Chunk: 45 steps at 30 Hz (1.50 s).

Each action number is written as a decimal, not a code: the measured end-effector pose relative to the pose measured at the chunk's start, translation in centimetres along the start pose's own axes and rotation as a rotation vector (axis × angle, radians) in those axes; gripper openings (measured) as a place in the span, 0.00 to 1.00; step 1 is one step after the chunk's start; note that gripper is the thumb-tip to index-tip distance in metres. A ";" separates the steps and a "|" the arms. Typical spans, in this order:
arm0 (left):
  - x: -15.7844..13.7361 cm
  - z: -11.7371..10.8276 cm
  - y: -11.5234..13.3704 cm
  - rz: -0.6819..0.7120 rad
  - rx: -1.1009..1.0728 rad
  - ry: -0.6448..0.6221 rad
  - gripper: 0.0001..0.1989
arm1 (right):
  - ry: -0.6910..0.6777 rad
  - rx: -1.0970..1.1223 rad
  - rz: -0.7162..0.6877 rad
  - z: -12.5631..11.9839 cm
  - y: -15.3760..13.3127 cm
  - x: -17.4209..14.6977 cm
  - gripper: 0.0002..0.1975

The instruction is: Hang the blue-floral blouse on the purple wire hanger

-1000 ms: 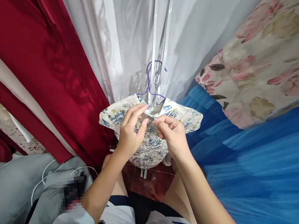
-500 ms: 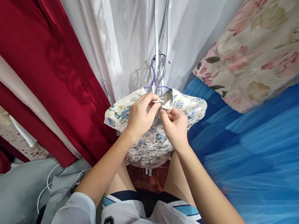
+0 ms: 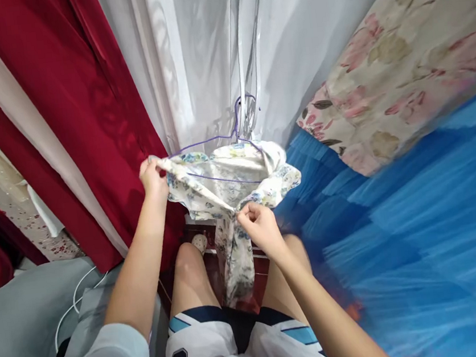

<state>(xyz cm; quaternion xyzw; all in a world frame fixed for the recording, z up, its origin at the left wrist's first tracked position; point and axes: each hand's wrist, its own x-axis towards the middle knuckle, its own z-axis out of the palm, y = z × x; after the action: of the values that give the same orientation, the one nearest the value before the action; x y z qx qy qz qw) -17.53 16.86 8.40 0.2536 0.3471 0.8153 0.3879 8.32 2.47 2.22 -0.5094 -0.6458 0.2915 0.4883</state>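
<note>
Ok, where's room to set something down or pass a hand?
Grey cushion, left of white cable. For a hand: the opening in the floral garment, between left hand and right hand, crossed by the purple hanger. Crowded: between the knees, where fabric hangs.

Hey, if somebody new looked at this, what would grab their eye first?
Probably the pale flowered garment in the middle, its neckline spread between the left hand and right hand, with a purple hanger at its top. Next, likely the vivid blue fabric filling the lower right and the deep red cloth hanging at upper left.
</note>
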 end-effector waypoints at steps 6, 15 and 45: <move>-4.7 -3.3 -4.3 -0.450 -0.041 0.005 0.05 | -0.086 -0.004 0.042 1.1 2.7 -0.9 0.07; -19.6 -1.7 -4.3 -0.276 0.121 -0.614 0.09 | -0.127 -0.156 0.049 -0.6 8.4 -4.6 0.11; -25.1 -5.5 -4.5 -0.116 0.754 -0.869 0.04 | 0.027 0.183 0.055 -19.2 0.9 11.1 0.13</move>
<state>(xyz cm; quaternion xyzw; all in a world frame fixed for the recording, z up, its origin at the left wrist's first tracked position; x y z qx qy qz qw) -4.97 -3.40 -2.09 0.6665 0.4357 0.4337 0.4218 26.45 10.88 11.88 -0.4843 -0.5955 0.3557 0.5332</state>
